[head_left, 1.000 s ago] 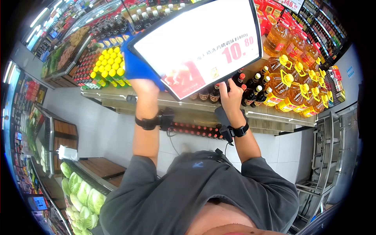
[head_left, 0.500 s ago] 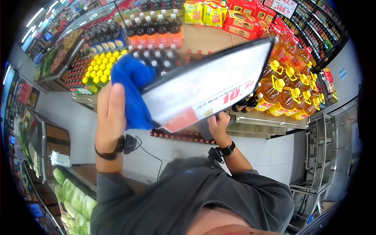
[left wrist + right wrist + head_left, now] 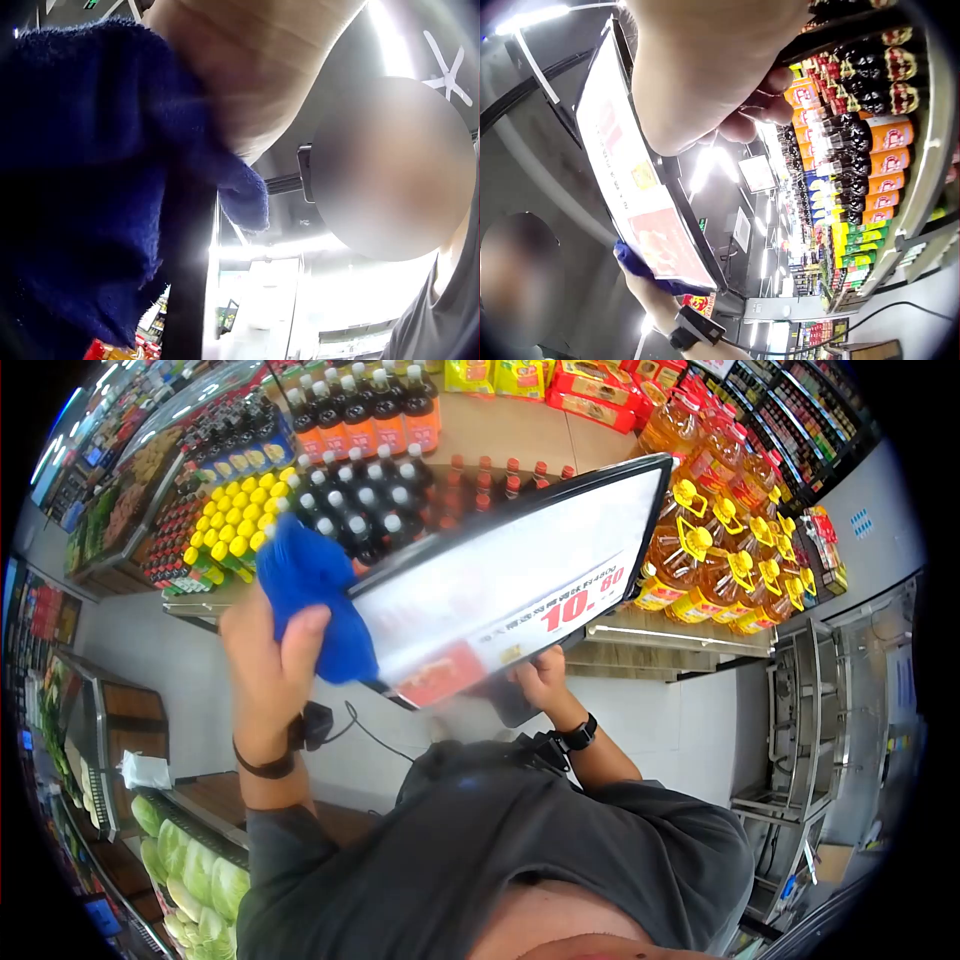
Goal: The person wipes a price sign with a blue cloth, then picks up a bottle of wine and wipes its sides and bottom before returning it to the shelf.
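A framed price sign with a black rim and red numerals is held up tilted in front of the body. At its left end my left hand holds a blue cloth, thumb on the near side, the other fingers largely hidden. The left wrist view shows the fuzzy cloth close up, beside the dark edge of the frame. My right hand grips the sign's lower edge; in the right wrist view its curled fingers show behind the frame.
Beyond the sign stands a display shelf with dark bottles, yellow-capped bottles and large oil jugs. Cabbages lie in a bin at the lower left. A metal rack stands to the right. A black cable hangs near the left wrist.
The sign has tilted flatter and come lower, toward the body. My left hand and the cloth have moved left and down; the cloth now wraps the sign's left end. My right hand has shifted down and left.
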